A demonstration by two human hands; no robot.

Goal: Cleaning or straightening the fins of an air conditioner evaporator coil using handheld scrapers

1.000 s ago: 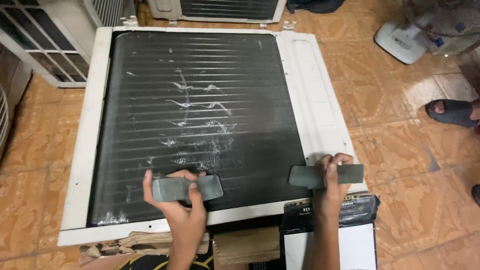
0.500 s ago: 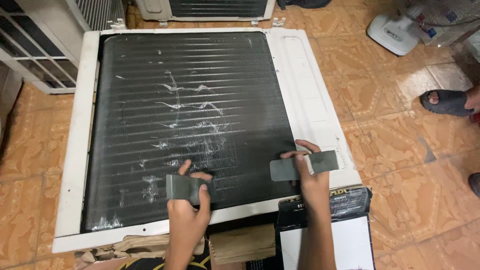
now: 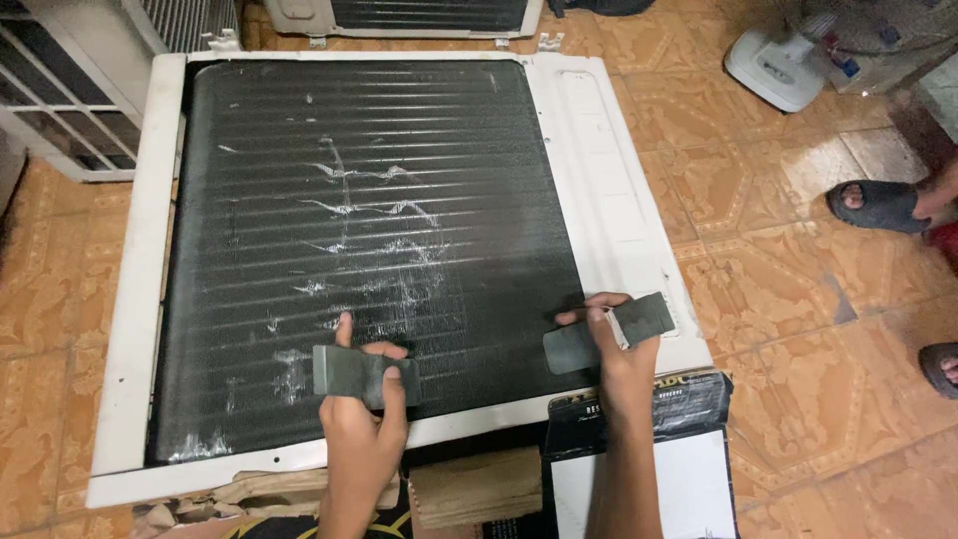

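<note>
Two flat grey pads are pressed against the dark finned coil (image 3: 349,230) of a white-framed air-conditioner panel (image 3: 619,200) lying on the tiled floor (image 3: 788,269). The left hand (image 3: 361,404) grips the left grey pad (image 3: 361,373) near the coil's lower edge, just below a patch of whitish scuffs (image 3: 384,269). The right hand (image 3: 611,344) clamps the right grey pad (image 3: 609,332) at the coil's lower right corner, half over the frame. This looks like a combing or wiping pass over the fins; the next stroke calls for even pressure along the fin rows. A sandalled foot (image 3: 878,205) stands well right of the coil.
</note>
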